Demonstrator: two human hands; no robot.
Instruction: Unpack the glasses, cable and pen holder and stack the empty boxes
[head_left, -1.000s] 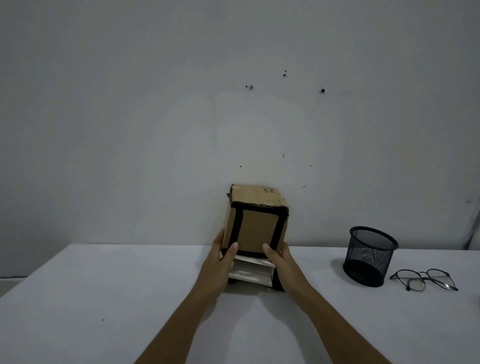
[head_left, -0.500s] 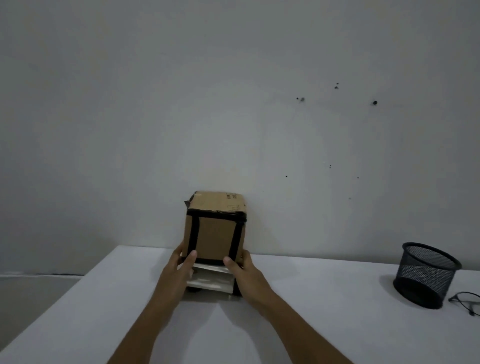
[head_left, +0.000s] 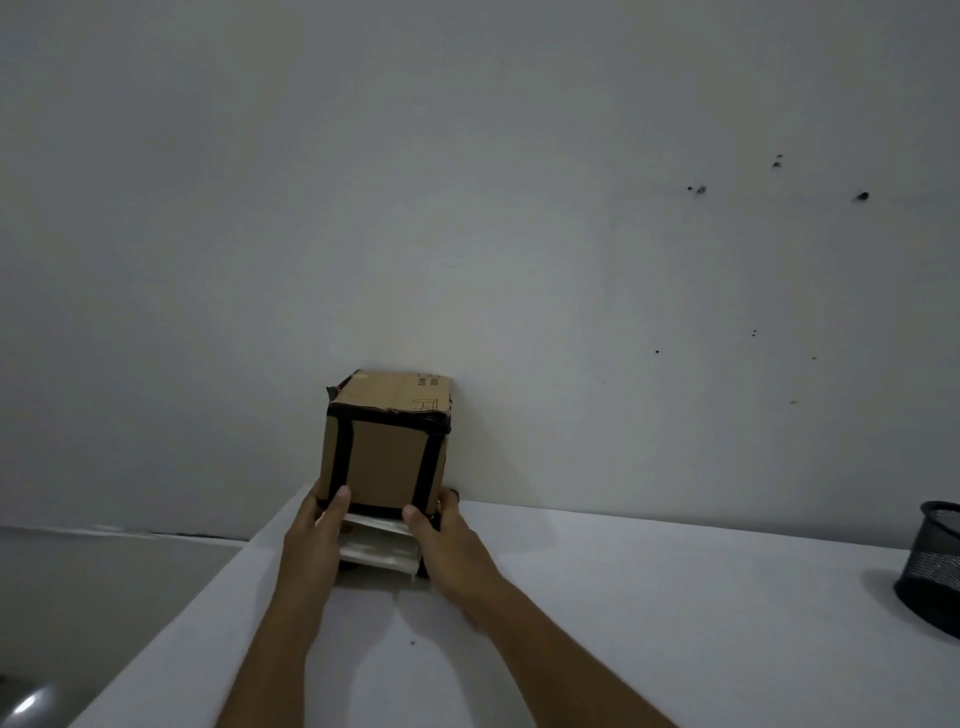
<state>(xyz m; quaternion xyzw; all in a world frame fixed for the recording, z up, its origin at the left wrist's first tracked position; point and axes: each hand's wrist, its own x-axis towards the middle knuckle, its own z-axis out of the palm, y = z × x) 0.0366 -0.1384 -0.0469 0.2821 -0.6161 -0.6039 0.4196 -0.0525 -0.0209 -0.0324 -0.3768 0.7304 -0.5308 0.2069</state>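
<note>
A brown cardboard box (head_left: 385, 457) with black tape along its edges sits on top of a smaller white box (head_left: 378, 552). The stack stands at the far left corner of the white table (head_left: 649, 597), close to the wall. My left hand (head_left: 322, 530) grips the stack's left side, thumb on the brown box's lower front. My right hand (head_left: 447, 545) grips its right side the same way. The black mesh pen holder (head_left: 935, 564) stands at the right edge of view, cut off by the frame. The glasses and the cable are out of view.
The table's left edge (head_left: 208, 587) runs just left of the stack, with a lower grey surface (head_left: 104, 582) beyond it. A plain wall with small dark holes rises behind the table.
Both hands have slid the stacked boxes left along the table to its far left corner. The glasses have left the view and the pen holder is now at the right edge.
</note>
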